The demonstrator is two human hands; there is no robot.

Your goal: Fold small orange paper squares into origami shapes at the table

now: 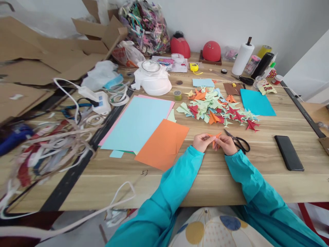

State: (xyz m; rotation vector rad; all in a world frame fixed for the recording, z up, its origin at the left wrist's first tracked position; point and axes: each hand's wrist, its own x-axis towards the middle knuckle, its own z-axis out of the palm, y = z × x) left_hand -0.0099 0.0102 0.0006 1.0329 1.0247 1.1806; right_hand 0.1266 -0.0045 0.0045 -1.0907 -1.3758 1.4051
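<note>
Between my two hands is a small folded orange paper piece point(214, 137), pointed at its ends, held above the wooden table. My left hand point(202, 141) pinches its left side with thumb and finger. On the other side my right hand point(226, 144) grips it the same way. Black-handled scissors point(241, 142) lie just beside my right hand, partly hidden by it. Beyond my hands spreads a heap of folded paper shapes point(213, 104) in green, orange, red and blue. An orange sheet point(161, 144) lies to the left, overlapping a light blue sheet point(138, 118).
A black phone point(288, 152) lies at the right, and a teal sheet point(257, 102) behind it. Tangled ribbons point(59, 151), a white power strip point(95, 99) and cardboard boxes point(51, 48) crowd the left. A yellow tape measure point(194, 67) sits at the back.
</note>
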